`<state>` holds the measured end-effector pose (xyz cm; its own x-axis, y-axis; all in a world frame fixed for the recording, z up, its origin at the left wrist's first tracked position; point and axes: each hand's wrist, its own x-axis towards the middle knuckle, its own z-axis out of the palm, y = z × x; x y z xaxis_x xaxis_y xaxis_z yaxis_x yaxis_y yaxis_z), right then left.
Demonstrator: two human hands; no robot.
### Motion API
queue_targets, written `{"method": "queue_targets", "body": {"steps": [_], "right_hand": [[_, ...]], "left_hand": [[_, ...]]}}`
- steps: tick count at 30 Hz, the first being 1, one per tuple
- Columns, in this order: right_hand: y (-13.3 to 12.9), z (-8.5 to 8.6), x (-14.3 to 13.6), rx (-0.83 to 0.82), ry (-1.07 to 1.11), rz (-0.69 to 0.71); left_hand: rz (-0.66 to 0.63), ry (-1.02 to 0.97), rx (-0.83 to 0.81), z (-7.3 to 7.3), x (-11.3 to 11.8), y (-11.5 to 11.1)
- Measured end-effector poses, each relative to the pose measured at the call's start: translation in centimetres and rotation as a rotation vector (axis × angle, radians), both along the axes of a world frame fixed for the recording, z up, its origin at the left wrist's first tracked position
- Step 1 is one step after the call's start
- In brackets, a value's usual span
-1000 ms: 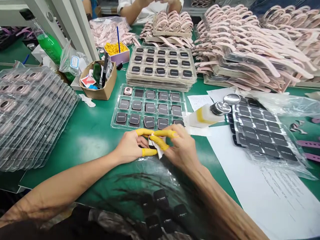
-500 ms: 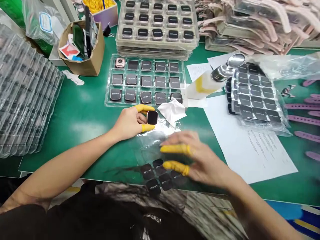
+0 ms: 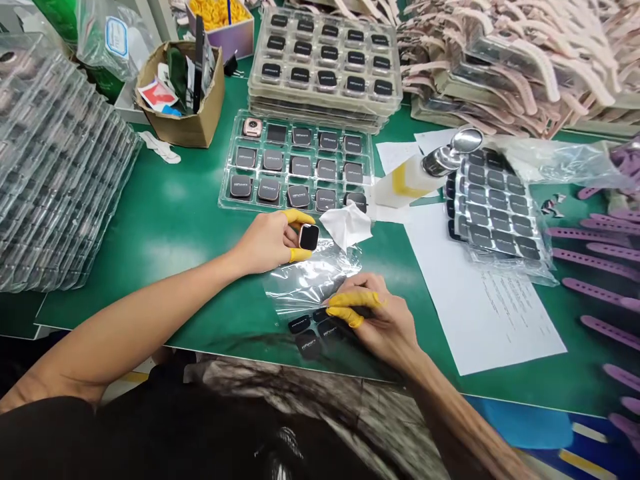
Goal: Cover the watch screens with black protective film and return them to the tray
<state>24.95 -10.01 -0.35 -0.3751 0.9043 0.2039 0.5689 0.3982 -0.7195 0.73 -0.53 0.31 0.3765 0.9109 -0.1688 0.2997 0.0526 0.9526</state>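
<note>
My left hand (image 3: 273,241), with yellow finger cots on thumb and index finger, holds a square smartwatch case (image 3: 309,237) with a black screen between the fingertips. My right hand (image 3: 377,315), also in yellow finger cots, is pinched on the clear film sheet (image 3: 300,287) in front of me. Black square stickers (image 3: 309,343) with white lettering show on the near part of this sheet, partly under the right hand. A crumpled white cloth (image 3: 347,225) lies just beyond the watch case. Farther back, a clear tray (image 3: 226,190) holds several black-faced watch cases.
Stacked trays stand at the left (image 3: 65,180) and back (image 3: 320,110). A cardboard box (image 3: 200,127) holds odds and ends. A pump bottle (image 3: 405,183), sticker sheets (image 3: 495,200) and printed paper (image 3: 480,320) lie right of centre. Purple straps (image 3: 600,287) hang at the right edge.
My right hand has come down and left onto the film sheet, and its fingers have closed there. The near part of the sheet has tilted. My left hand still holds the watch case.
</note>
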Motion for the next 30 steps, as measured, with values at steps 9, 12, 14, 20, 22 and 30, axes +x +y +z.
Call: {"method": "queue_targets", "body": {"steps": [9,12,14,20,22,30], "right_hand": [[0.9,6.7,2.2,-0.349,0.422,-0.065],[6.2,5.6,-0.5,-0.472,0.459,-0.17],[9.1,4.1,-2.3,-0.597,0.511,-0.26],[9.7,0.9,-3.8,-0.738,0.678,-0.388],[9.2,0.7,-3.8,-0.751,0.697,-0.39],[9.4,0.5,-3.8,-0.757,0.662,-0.378]], "left_hand": [[0.022,-0.033,-0.031,-0.5,-0.1,-0.1],[0.037,-0.03,-0.033,-0.1,-0.1,-0.2],[0.051,-0.016,-0.039,0.2,0.0,-0.2],[0.042,0.054,-0.043,0.5,0.1,0.1],[0.037,0.068,-0.045,0.5,0.2,0.1],[0.059,0.099,-0.034,0.2,0.3,0.0]]}}
